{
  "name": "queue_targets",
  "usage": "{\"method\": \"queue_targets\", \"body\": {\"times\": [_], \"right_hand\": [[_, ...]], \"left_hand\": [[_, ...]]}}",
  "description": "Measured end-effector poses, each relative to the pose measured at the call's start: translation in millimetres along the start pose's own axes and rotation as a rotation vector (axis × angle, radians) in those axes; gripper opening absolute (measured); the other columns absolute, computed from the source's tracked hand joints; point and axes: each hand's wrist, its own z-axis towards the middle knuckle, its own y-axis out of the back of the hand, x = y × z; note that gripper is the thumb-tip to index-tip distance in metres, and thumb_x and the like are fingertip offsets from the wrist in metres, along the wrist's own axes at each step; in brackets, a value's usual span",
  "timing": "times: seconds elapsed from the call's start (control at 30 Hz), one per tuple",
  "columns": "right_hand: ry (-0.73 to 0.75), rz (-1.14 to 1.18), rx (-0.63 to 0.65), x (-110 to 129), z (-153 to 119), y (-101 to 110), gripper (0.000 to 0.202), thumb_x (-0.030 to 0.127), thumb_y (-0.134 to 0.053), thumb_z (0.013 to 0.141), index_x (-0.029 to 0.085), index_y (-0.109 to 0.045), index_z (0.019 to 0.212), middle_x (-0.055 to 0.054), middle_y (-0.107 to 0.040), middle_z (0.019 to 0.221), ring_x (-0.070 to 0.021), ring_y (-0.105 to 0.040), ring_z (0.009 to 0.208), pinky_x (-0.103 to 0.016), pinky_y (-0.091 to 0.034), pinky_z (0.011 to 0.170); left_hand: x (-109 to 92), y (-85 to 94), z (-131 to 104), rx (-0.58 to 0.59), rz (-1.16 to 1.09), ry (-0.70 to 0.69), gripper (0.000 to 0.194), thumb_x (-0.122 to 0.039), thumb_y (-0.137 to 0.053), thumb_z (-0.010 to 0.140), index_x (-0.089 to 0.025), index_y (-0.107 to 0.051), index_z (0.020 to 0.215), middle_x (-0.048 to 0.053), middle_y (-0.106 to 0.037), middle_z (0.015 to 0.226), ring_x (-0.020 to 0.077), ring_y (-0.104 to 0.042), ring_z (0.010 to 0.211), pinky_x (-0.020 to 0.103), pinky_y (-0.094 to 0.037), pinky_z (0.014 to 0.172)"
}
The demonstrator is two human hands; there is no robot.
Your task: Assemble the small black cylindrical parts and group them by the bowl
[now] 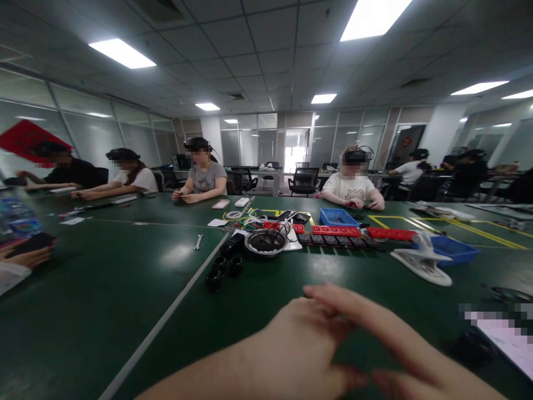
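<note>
At the bottom middle, my left hand [297, 339] reaches in from the left above the green table [125, 289], its back turned up. The fingers point right and down; they are partly hidden and smeared by motion. From the right comes my right hand [375, 316]. Its fingers are stretched out over the knuckles of my left hand, seeming to touch them, with thumb and fingers apart. I see no object in either hand. Closest beyond them are several black round parts [220, 268] and a metal bowl [266, 244] with dark cable in it.
Red socket strips [337, 230], a black power strip [333, 240], blue trays [338, 216] and a white clamp-like stand [425, 261] lie across the middle. A wrench [199, 242] lies left. A pink sheet [506, 339] is at right. Several people sit around the table.
</note>
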Motion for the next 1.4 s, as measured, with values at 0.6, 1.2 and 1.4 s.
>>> {"method": "queue_targets", "body": {"times": [0.6,1.2,1.4], "right_hand": [[-0.459,0.381,0.335,-110,-7,-68,0.068,0.03,-0.072,0.055,0.018,-0.047,0.117,-0.007,-0.057,0.104,-0.0234,-0.052,0.094,-0.037,-0.04,0.082],[-0.687,-0.115,0.141,-92,-2,-101,0.019,0.02,-0.059,0.059,0.016,-0.052,0.076,-0.004,-0.056,0.077,-0.0198,-0.049,0.073,-0.028,-0.033,0.064],[-0.559,0.109,0.285,-99,-4,-91,0.048,0.031,-0.067,0.056,0.023,-0.054,0.102,-0.003,-0.057,0.097,-0.0223,-0.049,0.09,-0.032,-0.034,0.076]], "left_hand": [[107,-24.6,33,-0.019,-0.162,0.123,0.055,-0.037,-0.069,0.062,-0.021,-0.051,0.111,0.006,-0.051,0.108,0.0206,-0.049,0.094,0.029,-0.041,0.078],[99,-57.6,42,-0.349,-0.164,0.425,0.042,-0.017,-0.07,0.055,-0.018,-0.053,0.093,0.001,-0.052,0.09,0.0178,-0.047,0.084,0.027,-0.036,0.074],[108,-49.4,40,-0.238,-0.306,0.321,0.041,-0.015,-0.069,0.056,-0.021,-0.057,0.095,0.0,-0.051,0.09,0.0164,-0.048,0.081,0.025,-0.037,0.07]]}}
